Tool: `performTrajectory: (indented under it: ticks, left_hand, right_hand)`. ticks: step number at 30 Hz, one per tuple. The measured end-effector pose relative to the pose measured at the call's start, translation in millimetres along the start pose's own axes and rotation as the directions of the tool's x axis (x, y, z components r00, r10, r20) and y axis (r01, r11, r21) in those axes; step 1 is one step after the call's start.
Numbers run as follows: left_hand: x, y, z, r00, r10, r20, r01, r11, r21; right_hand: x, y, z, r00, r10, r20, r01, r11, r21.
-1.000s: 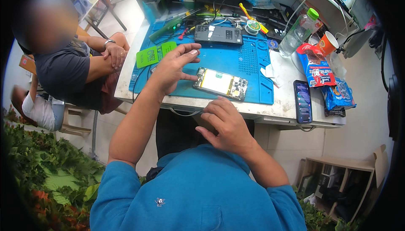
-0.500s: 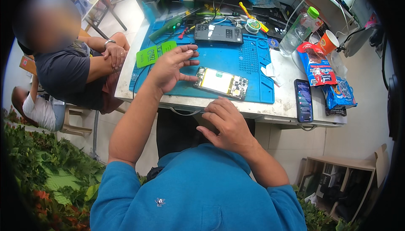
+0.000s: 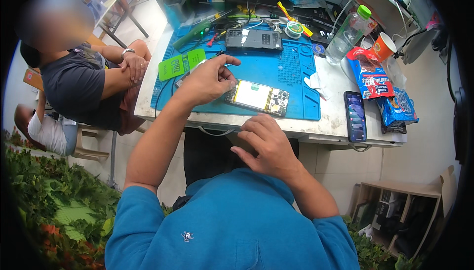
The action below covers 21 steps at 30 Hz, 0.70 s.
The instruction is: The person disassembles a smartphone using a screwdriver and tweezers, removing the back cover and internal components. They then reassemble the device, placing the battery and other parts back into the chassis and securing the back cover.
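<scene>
An opened phone (image 3: 257,97), its white battery and circuit board bare, lies on the blue repair mat (image 3: 200,108) near the front edge. At its left end is my left hand (image 3: 207,83), index finger stretched out over the mat and the other fingers bent close to the phone's corner. Nothing shows in that hand; whether a fingertip touches the phone I cannot tell. My right hand (image 3: 269,144) hovers in front of the table edge, just below the phone, fingers loosely bent, thumb apart, holding nothing. Past the phone lies a dark phone back housing (image 3: 253,40).
A green card-like box (image 3: 181,64) lies left of my hand. Behind are tools and a solder spool (image 3: 294,29). On the right stand a bottle (image 3: 348,35), a paper cup (image 3: 383,47), snack packs (image 3: 370,75) and a lit phone (image 3: 355,116). A person (image 3: 81,82) sits at left.
The spread fingers of my left hand have bent in toward the phone's left end, the index finger staying stretched. My right hand stays about where it was.
</scene>
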<state>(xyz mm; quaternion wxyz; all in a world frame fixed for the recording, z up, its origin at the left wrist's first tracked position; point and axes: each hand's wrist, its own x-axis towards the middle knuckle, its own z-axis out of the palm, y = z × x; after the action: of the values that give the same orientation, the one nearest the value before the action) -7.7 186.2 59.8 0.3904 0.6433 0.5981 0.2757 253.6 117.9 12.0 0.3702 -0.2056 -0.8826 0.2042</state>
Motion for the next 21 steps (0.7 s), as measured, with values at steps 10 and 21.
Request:
performTrajectory:
  ticks: [10, 21]
  left_hand:
    - [-8, -3, 7, 0.993, -0.1, -0.067, 0.085, 0.977, -0.197]
    - [-21, -3, 9, 0.995, -0.067, -0.072, 0.041, 0.949, -0.313]
  right_hand:
    - [-4, 1, 1, 1.0, 0.018, -0.001, -0.018, 1.0, 0.012]
    - [10, 3, -6, 1.0, -0.019, 0.004, 0.019, 0.999, -0.044]
